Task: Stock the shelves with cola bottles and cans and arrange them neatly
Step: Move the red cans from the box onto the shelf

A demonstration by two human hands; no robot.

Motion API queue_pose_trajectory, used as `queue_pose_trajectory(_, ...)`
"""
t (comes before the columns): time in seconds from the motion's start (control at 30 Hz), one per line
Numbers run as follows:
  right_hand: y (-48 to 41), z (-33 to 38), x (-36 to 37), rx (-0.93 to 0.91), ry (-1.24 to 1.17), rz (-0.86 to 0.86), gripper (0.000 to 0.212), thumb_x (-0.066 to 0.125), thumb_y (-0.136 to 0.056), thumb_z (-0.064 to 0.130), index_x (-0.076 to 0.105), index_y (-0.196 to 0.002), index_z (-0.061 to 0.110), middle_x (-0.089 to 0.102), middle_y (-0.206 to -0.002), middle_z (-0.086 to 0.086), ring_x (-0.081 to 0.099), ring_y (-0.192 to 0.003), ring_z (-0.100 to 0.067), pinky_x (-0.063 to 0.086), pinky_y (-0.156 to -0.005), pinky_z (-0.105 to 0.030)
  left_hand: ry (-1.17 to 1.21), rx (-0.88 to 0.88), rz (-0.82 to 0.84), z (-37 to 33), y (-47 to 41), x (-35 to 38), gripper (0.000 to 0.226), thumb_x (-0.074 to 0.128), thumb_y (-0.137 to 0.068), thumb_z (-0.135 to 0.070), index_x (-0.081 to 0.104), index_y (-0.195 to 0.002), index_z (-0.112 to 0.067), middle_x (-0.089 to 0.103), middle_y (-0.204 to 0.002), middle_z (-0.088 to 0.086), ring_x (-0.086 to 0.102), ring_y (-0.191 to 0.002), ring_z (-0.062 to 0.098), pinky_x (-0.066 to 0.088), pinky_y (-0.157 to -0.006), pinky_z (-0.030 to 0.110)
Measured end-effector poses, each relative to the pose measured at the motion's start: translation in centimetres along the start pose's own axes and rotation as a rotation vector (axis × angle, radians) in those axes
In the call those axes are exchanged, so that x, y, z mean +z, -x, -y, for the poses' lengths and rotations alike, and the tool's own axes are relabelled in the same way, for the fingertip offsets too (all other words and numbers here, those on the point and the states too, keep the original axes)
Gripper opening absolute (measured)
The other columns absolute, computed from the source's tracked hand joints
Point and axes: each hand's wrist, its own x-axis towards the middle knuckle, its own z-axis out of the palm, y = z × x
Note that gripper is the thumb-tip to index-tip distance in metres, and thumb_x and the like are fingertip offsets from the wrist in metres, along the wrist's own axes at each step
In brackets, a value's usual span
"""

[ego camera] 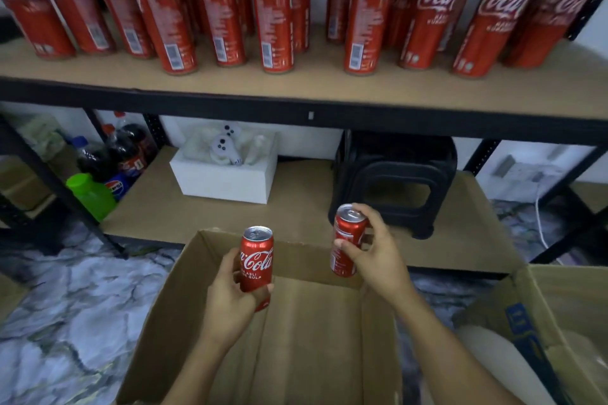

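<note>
Head view. The left hand [230,289] grips a red cola can [257,256] upright, fingers and thumb curled round its lower half, logo facing the camera. The right hand [375,253] holds a second cola can [347,237], thumb on the near side and fingers wrapped over the far side near the top; this can tilts slightly to the right. Both cans are raised over the far edge of an open cardboard box [184,289] on the marbled floor [65,306], well apart from each other.

The upper shelf [296,89] carries a long group of tall cans [276,15] standing upright, several rows deep. Labels face different ways: barcodes forward toward the left and middle, logos forward toward the right. A gap splits the group right of centre.

On the lower shelf [296,207] stand a white box [223,181] with pale items inside and, beside it to the right, a black stool [394,181]. At the far left, dark cola bottles [131,148] and a green bottle [90,194] are grouped behind the shelf upright; what they rest on cannot be told.

A second cardboard box [559,306] sits at the right edge
</note>
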Motion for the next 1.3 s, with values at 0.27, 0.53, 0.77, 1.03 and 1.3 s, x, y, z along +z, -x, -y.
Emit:
queue_pose_trajectory(0.27,-2.5,10.4,-13.1,-0.274,-0.042,-0.194,0.07,0.083,-0.082,0.032,0.046,-0.139,0.05,0.06,-0.128,0.021,0.064,-0.109,0.002,0.057,-0.096,-0.035,0.018,0.096,0.018,-6.7,-0.7,4.2,0.075,0.088,-0.073,-0.012,0.049,-0.132,-0.035,0.064,-0.115,-0.017,0.064,-0.105,0.006,0.055,-0.08,0.019)
queue_pose_trajectory(0.53,-5.7,15.5,-26.8,-0.374,0.01,-0.499,0.069,0.08,-0.085,0.035,0.043,-0.142,0.046,0.054,-0.138,0.015,0.058,-0.119,-0.007,0.054,-0.098,-0.04,0.024,0.155,0.045,-11.1,-1.5,7.6,0.08,0.087,-0.074,-0.01,0.046,-0.135,-0.04,0.062,-0.118,-0.015,0.061,-0.108,0.008,0.053,-0.081,0.026)
queue_pose_trajectory(0.77,-10.9,13.1,-32.4,-0.299,0.088,-0.572,0.071,0.079,-0.087,0.028,0.042,-0.147,0.039,0.055,-0.131,0.009,0.054,-0.11,-0.007,0.051,-0.088,-0.028,0.011,0.162,0.04,-13.2,-1.5,9.9,0.082,0.088,-0.074,-0.016,0.042,-0.135,-0.046,0.06,-0.124,-0.012,0.06,-0.112,0.013,0.054,-0.095,0.042)
queue_pose_trajectory(1.03,-15.1,9.0,-35.3,-0.258,0.138,-0.539,0.098,0.078,-0.088,0.025,0.012,-0.158,0.043,0.05,-0.149,0.0,0.054,-0.12,-0.007,0.048,-0.103,-0.033,0.021,0.205,0.035,-16.7,-0.8,12.8,0.079,0.086,-0.075,-0.018,0.039,-0.132,-0.046,0.056,-0.12,-0.021,0.057,-0.105,0.002,0.049,-0.089,0.03)
queue_pose_trajectory(1.3,-17.0,6.7,-37.6,-0.165,0.199,-0.535,0.096,0.08,-0.085,0.019,0.018,-0.157,0.03,0.049,-0.149,-0.004,0.05,-0.134,-0.022,0.04,-0.11,-0.039,0.071,0.32,0.06,-24.6,-0.2,16.3,0.08,0.089,-0.072,-0.019,0.045,-0.129,-0.051,0.062,-0.121,-0.023,0.062,-0.111,-0.002,0.05,-0.09,0.022)
